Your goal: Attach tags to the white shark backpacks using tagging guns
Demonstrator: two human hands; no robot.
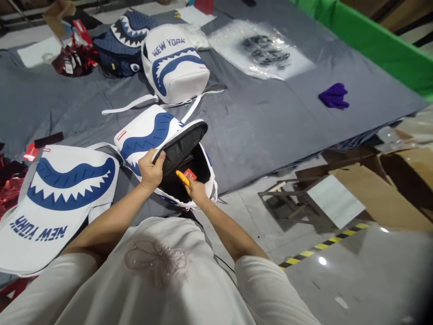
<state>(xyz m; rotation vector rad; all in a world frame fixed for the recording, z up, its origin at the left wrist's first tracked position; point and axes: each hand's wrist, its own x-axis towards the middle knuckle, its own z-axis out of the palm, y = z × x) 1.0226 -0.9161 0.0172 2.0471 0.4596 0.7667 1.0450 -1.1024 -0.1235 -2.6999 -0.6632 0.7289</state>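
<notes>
A white backpack (pixel 145 131) with a blue shark-mouth print lies unzipped in front of me, its black lining showing. My left hand (pixel 150 170) is closed on the edge of its raised flap. In my right hand (pixel 196 189), at the bag's opening, is a small orange-yellow handheld tool (pixel 183 178); its exact kind does not show. Behind that tool a red tag (pixel 190 174) shows against the dark inside. A second white backpack (pixel 72 180), printed with NEW YORK, lies to my left.
Farther back stand another white backpack (pixel 179 67) and a dark blue one (pixel 125 43). Clear plastic bags (pixel 260 49) and a purple glove-like item (pixel 334 96) lie on the grey-covered table (pixel 257 131). A stool (pixel 334 201) and cardboard (pixel 385 198) are on the floor at right.
</notes>
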